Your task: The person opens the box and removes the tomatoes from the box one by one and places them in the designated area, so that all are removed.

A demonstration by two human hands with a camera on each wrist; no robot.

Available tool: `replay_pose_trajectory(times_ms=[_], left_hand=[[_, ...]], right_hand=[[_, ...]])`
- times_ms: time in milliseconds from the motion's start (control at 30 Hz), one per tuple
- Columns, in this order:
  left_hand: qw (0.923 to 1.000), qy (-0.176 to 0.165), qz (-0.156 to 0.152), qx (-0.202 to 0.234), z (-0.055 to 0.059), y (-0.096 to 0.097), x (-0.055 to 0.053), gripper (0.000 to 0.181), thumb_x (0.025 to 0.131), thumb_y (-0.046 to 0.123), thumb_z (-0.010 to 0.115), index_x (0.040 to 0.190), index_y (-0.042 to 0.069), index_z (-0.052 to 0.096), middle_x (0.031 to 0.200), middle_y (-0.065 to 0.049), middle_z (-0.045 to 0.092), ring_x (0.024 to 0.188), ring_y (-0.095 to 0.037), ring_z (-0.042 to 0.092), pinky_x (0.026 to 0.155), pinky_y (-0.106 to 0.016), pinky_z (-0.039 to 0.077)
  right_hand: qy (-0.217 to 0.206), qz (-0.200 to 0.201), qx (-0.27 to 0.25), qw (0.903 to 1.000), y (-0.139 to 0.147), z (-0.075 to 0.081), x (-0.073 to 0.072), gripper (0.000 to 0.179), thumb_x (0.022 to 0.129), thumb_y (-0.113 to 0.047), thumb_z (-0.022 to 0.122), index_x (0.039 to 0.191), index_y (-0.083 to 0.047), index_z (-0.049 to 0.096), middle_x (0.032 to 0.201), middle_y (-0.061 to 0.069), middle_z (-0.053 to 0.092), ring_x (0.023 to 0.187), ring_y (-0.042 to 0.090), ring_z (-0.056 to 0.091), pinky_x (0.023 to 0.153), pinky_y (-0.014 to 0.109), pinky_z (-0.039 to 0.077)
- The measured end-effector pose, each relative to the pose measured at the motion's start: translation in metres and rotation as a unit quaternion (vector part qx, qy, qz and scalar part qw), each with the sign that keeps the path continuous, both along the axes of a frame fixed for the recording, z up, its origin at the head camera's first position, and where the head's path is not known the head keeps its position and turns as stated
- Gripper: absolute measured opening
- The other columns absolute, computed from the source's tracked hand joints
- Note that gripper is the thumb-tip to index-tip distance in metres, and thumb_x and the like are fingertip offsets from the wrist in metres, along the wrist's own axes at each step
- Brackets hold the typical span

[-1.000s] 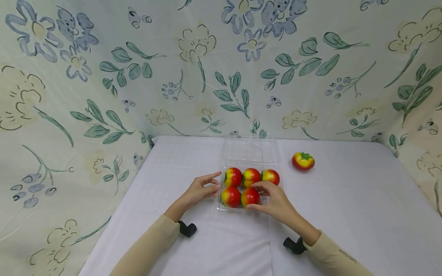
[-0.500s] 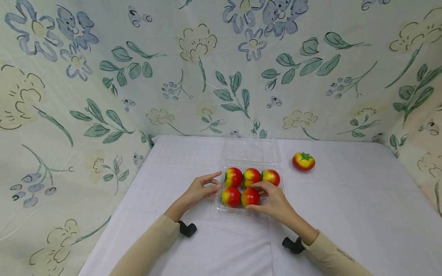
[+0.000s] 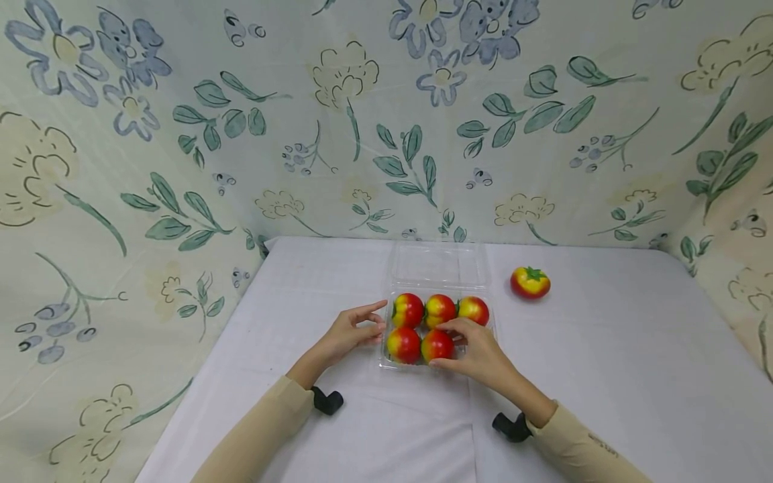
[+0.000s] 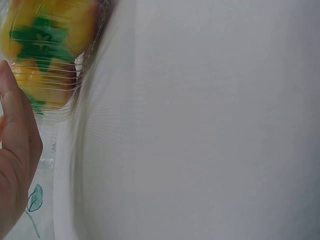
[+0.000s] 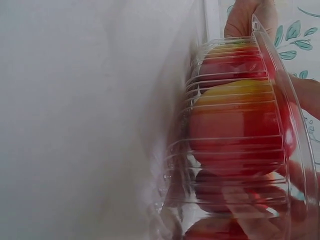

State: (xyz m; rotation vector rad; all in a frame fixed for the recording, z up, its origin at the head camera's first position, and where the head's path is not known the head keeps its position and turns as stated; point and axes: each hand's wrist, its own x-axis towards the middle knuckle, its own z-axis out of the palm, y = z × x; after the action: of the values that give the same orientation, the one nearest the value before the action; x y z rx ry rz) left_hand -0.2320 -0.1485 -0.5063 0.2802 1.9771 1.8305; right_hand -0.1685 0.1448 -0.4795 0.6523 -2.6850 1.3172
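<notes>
A clear plastic clamshell box (image 3: 386, 362) lies on the table with its lid (image 3: 437, 265) folded back. It holds several tomato-like red-and-yellow fruits with green star-shaped tops, three in the back row and two in front. My right hand (image 3: 483, 352) reaches into the box and grips the front-row middle fruit (image 3: 437, 346) between thumb and fingers. At the box's left side is my left hand (image 3: 347, 333), index finger fairly straight, fingertips at the wall; contact is unclear. Ribbed box wall (image 4: 50, 82) and green tops show in the left wrist view.
Another such fruit (image 3: 530, 283) sits on the white-covered table (image 3: 574, 376), right of the lid, green top upward. A floral cloth (image 3: 386, 121) hangs behind and at both sides. Each wrist bears a black mount (image 3: 512, 427).
Almost nothing differs. The right wrist has shifted very slightly left, the grip on the fruit looking the same. The left hand, box and lone fruit stay where they were.
</notes>
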Motion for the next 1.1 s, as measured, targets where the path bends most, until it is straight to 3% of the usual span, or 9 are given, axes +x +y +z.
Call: replay_pose_trajectory(times_ms=[600,1100], left_hand=[[0.9999,0.001,-0.007,0.008,0.0006,-0.001,0.001,0.058,0.093,0.013,0.071,0.148,0.017,0.051,0.11,-0.013,0.06,0.082,-0.018,0.067,0.083,-0.032,0.058],[1.0,-0.003,0.002,0.0,0.0011,0.0003,0.0007,0.057,0.093,0.012,0.072,0.146,0.02,0.053,0.111,-0.014,0.06,0.083,-0.019,0.068,0.083,-0.032,0.058]], right_hand=[[-0.01,0.0,-0.011,0.9999,0.0024,-0.003,-0.0003,0.058,0.07,-0.027,0.093,0.116,-0.004,0.068,0.11,0.006,0.066,0.091,0.022,0.065,0.078,0.032,0.06],[-0.023,-0.003,-0.043,0.9988,0.0076,0.0002,-0.0007,0.059,0.071,-0.03,0.093,0.117,-0.003,0.068,0.113,0.009,0.067,0.093,0.023,0.066,0.08,0.043,0.06]])
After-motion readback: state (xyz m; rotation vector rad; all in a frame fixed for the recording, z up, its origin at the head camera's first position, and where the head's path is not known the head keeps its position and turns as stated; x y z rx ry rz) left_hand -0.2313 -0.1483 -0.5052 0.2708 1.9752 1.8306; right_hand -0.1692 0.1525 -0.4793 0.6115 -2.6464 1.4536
